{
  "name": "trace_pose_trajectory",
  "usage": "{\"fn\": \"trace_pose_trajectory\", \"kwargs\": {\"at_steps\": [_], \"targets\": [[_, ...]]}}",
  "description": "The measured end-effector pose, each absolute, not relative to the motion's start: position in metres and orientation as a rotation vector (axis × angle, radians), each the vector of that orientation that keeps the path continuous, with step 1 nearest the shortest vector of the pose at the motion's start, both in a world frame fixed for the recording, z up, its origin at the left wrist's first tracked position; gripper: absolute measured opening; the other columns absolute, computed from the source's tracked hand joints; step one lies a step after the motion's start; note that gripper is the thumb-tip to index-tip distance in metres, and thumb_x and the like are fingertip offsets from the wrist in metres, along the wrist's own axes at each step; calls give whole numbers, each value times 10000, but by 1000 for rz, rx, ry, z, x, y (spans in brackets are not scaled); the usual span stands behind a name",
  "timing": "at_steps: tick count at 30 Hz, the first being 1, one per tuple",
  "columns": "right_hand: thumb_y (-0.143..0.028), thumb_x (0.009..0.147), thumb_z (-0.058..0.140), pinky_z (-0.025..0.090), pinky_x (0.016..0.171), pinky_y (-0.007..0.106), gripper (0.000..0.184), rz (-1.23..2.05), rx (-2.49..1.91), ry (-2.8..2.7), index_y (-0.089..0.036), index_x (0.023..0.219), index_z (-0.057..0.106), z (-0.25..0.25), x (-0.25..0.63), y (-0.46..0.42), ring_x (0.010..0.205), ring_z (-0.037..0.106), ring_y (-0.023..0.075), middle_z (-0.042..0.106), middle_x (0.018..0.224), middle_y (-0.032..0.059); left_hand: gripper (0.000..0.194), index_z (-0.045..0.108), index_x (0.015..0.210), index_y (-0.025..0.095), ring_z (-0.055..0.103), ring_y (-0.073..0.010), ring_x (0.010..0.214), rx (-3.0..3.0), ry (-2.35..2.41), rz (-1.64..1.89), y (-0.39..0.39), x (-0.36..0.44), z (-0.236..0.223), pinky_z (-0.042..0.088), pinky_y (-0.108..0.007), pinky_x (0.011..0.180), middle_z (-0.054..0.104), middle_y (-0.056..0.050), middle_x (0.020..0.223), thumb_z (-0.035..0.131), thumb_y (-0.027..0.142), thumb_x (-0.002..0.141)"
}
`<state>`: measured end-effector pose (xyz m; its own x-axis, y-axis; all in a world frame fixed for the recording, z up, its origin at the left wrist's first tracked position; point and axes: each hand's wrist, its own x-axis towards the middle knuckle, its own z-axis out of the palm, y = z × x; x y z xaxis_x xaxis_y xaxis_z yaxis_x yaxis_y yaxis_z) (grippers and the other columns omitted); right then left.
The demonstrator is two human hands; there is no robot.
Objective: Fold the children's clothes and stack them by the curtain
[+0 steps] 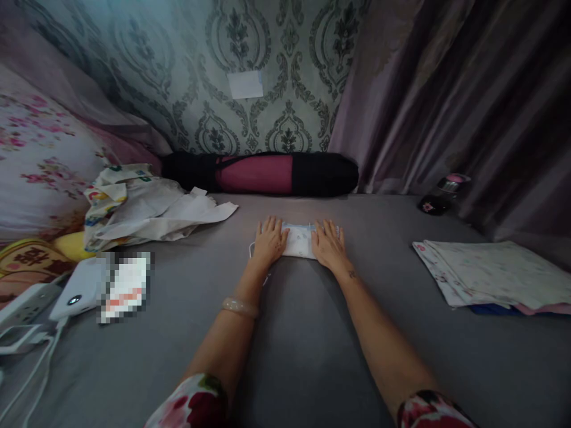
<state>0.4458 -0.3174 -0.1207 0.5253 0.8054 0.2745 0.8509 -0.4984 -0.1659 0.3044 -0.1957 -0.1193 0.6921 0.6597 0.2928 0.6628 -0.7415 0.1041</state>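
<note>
A small flat white piece with a pale blue top edge (300, 242) lies on the grey sheet in front of me. Faint marks show on it; a thin white cord or loop sticks out past its left side, and its exact kind is unclear. My left hand (269, 241) rests flat on its left end, fingers stretched forward. On the right end lies my right hand (329, 244), palm down with the fingers extended. Both hands press on the piece without gripping it, and they cover its two ends.
Crumpled pale cloth (165, 208) lies at left, near a white power bank (82, 288) with cables and a power strip (33, 303). Behind is a black-and-pink rolled bag (254, 174). At right are a dark bottle (439, 196) and folded fabric (499, 270).
</note>
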Motion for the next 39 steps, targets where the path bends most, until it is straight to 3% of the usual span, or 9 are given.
{"fn": "trace_pose_trajectory", "kwargs": {"at_steps": [8, 20, 26, 32, 39], "targets": [[-391, 979, 190, 139, 1118, 485, 549, -91, -2534, -1421, -152, 1439, 373, -131, 436, -313, 1387, 260, 273, 340, 1503, 124, 568, 353, 1436, 163, 253, -279, 1409, -3005, -1113, -228, -197, 309, -131, 208, -481, 1131, 343, -130, 1504, 196, 455, 975], [-376, 982, 202, 149, 1116, 493, 541, -52, -2546, -1416, -140, 1439, 370, -124, 435, -314, 1388, 262, 273, 336, 1502, 134, 552, 377, 1420, 159, 273, -291, 1399, -2999, -1116, -250, -202, 308, -123, 194, -519, 1129, 363, -139, 1491, 204, 440, 977], [-342, 979, 200, 128, 1129, 486, 530, -162, -2404, -1513, -135, 1434, 377, -119, 427, -311, 1399, 244, 256, 335, 1505, 127, 531, 428, 1386, 158, 275, -262, 1401, -2954, -994, -456, -213, 317, -115, 152, -511, 1148, 404, -122, 1469, 175, 394, 984], [-313, 977, 227, 165, 1127, 446, 506, -102, -2394, -1538, -130, 1407, 421, -129, 424, -309, 1384, 282, 242, 379, 1486, 102, 497, 393, 1408, 168, 318, -235, 1385, -3094, -998, -232, -219, 323, -121, 225, -463, 1140, 369, -108, 1494, 203, 348, 985], [-322, 979, 230, 171, 1123, 444, 500, -130, -2395, -1541, -142, 1400, 429, -133, 425, -308, 1379, 288, 238, 389, 1480, 95, 497, 390, 1402, 155, 312, -252, 1386, -3118, -984, -255, -216, 322, -125, 222, -484, 1135, 368, -125, 1491, 211, 356, 985]]}}
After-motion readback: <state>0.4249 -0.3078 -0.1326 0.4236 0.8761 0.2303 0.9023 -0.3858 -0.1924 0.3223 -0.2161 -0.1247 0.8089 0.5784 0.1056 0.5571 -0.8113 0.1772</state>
